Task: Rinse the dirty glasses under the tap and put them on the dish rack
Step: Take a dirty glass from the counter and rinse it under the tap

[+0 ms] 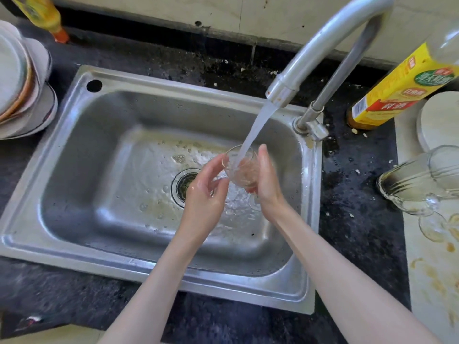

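A clear stemmed glass [242, 170] with reddish residue sits under the running stream from the tap [293, 80], over the steel sink [104, 115]. My right hand [267, 181] grips the glass bowl from its right side; the stem and foot show below the palm. My left hand [205, 188] touches the glass's left rim and side with its fingertips, fingers loosely curved. Water pours into the glass's mouth.
Dirty glasses [417, 180] lie tipped on a stained counter at the right. A yellow-labelled bottle [400, 90] stands behind them beside a white plate [439, 120]. Stacked plates [22, 83] sit at the left, with an orange bottle [47, 18] behind. The drain [185, 186] lies beneath my left hand.
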